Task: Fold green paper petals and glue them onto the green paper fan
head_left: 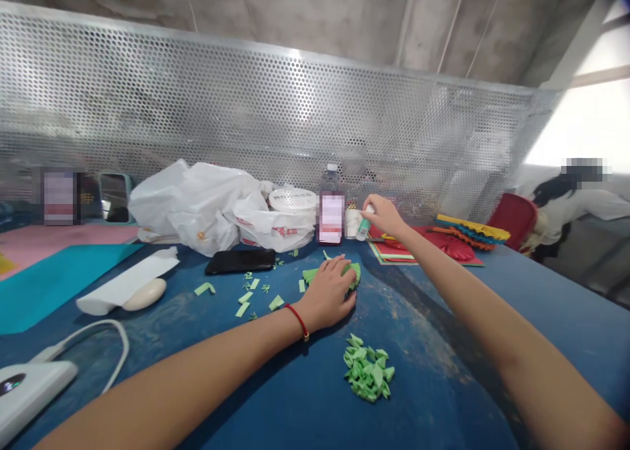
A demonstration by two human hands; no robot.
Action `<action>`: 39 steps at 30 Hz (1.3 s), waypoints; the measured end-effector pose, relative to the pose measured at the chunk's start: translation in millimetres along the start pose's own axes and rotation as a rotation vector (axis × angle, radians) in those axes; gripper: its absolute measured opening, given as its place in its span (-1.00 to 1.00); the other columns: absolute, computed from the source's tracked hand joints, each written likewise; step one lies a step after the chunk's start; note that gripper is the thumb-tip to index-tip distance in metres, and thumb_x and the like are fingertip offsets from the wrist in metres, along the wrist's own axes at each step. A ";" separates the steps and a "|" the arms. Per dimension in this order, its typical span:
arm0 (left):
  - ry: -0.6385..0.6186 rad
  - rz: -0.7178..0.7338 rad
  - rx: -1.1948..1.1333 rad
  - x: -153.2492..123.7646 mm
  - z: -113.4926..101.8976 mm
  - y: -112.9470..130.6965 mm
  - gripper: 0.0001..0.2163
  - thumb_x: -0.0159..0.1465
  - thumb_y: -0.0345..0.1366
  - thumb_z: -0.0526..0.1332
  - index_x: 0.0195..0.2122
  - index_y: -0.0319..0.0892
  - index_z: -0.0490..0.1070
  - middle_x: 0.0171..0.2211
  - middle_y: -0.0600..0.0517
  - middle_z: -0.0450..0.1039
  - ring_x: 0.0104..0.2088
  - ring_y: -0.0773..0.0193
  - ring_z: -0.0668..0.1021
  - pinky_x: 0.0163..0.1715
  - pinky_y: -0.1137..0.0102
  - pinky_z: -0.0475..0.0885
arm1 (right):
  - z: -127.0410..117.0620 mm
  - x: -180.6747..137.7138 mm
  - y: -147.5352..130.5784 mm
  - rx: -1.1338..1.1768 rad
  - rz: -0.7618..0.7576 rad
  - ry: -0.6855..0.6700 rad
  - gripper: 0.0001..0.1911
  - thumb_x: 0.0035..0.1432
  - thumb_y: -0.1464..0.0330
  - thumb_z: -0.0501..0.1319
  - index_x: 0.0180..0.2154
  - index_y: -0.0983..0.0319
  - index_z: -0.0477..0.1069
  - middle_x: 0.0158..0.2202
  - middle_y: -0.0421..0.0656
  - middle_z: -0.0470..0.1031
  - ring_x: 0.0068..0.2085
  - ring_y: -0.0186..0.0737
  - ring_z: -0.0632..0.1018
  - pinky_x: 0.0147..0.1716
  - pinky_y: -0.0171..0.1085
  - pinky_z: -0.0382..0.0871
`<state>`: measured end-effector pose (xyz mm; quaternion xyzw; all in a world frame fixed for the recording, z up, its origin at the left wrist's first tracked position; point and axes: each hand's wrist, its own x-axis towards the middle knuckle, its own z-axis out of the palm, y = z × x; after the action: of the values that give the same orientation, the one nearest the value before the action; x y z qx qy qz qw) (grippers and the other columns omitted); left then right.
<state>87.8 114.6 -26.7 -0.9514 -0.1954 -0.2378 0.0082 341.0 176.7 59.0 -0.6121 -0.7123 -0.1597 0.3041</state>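
My left hand (329, 294) rests on the blue table (433, 345), fingers curled over a green folded-paper piece (352, 274). A red string circles that wrist. My right hand (382, 215) reaches to the far side and pinches a small white tube with a green band (365, 225). Near the front lies a heap of small green folded paper pieces (368, 372). Green paper scraps (246, 296) are scattered left of my left hand.
A black phone (240, 261), white plastic bags (197, 207), a round white tub (292, 201) and a water bottle (331, 207) stand along the perforated metal screen (246, 109). Coloured paper sheets (443, 243) lie at right. A white device with cable (29, 384) sits front left. Another person (566, 201) sits far right.
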 end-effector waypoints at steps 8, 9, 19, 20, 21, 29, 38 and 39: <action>-0.023 0.007 -0.015 0.0 -1.5 0.3 -0.84 0.32 -0.32 0.15 -0.10 -0.23 0.39 0.16 -0.26 0.38 0.28 -0.12 0.32 0.27 0.02 0.23 | 21.3 -15.1 5.3 0.071 0.099 0.022 -0.95 0.04 0.37 0.20 -0.39 0.18 0.33 -0.29 -0.10 0.51 -0.24 -0.09 0.47 -0.18 -0.20 0.30; -0.026 0.007 -0.015 0.0 -1.6 0.3 -0.84 0.32 -0.32 0.15 -0.10 -0.23 0.39 0.16 -0.26 0.38 0.28 -0.11 0.32 0.26 0.03 0.23 | 22.7 -15.6 6.2 0.082 0.115 0.037 -0.95 0.03 0.37 0.20 -0.41 0.18 0.33 -0.31 -0.10 0.51 -0.25 -0.09 0.47 -0.19 -0.20 0.30; -0.041 0.007 -0.022 1.0 -1.8 0.5 -0.83 0.34 -0.31 0.13 -0.08 -0.22 0.39 0.14 -0.24 0.40 0.28 -0.12 0.33 0.25 0.01 0.25 | 18.2 -1.8 11.3 0.097 0.266 0.405 -0.83 0.24 0.24 0.08 -0.29 0.20 0.33 -0.29 -0.09 0.46 -0.25 -0.09 0.45 -0.20 -0.17 0.31; -0.045 0.008 -0.023 1.3 -2.0 0.6 -0.83 0.34 -0.31 0.13 -0.08 -0.23 0.39 0.14 -0.24 0.41 0.27 -0.12 0.33 0.25 0.02 0.25 | 19.1 -1.0 9.5 0.086 0.265 0.428 -0.80 0.26 0.22 0.07 -0.27 0.21 0.34 -0.26 -0.07 0.46 -0.22 -0.07 0.45 -0.17 -0.15 0.30; -0.049 0.008 -0.024 1.6 -2.2 0.6 -0.82 0.34 -0.31 0.13 -0.08 -0.23 0.39 0.13 -0.23 0.41 0.27 -0.13 0.34 0.25 0.02 0.25 | 20.5 -0.5 7.3 0.076 0.254 0.433 -0.77 0.28 0.19 0.08 -0.26 0.21 0.35 -0.24 -0.05 0.46 -0.21 -0.06 0.44 -0.15 -0.14 0.30; -0.075 0.012 -0.035 3.0 -1.4 -0.3 -0.81 0.35 -0.31 0.11 -0.07 -0.25 0.39 0.12 -0.22 0.41 0.27 -0.13 0.33 0.26 0.04 0.23 | 25.0 8.6 1.7 0.010 0.120 0.226 -0.80 0.24 0.23 0.20 -0.27 0.22 0.50 -0.24 -0.04 0.50 -0.20 -0.03 0.46 -0.13 -0.14 0.29; -0.085 0.024 -0.038 3.9 1.5 -1.1 -0.80 0.36 -0.30 0.10 -0.05 -0.26 0.37 0.13 -0.23 0.41 0.27 -0.14 0.32 0.25 0.05 0.23 | 12.9 24.2 8.9 -0.029 0.171 0.099 -0.85 0.09 0.28 0.31 -0.33 0.24 0.54 -0.31 -0.05 0.51 -0.21 0.00 0.46 -0.16 -0.11 0.28; -0.085 0.026 -0.037 4.0 1.9 -1.3 -0.80 0.36 -0.30 0.10 -0.05 -0.26 0.37 0.13 -0.23 0.40 0.27 -0.14 0.32 0.25 0.05 0.23 | 11.5 23.8 9.2 -0.018 0.179 0.095 -0.85 0.08 0.28 0.31 -0.34 0.24 0.54 -0.34 -0.07 0.51 -0.23 -0.02 0.47 -0.17 -0.13 0.28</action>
<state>91.4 117.4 -26.7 -0.9631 -0.1789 -0.2004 -0.0147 345.7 203.9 63.9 -0.6676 -0.6383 -0.1669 0.3451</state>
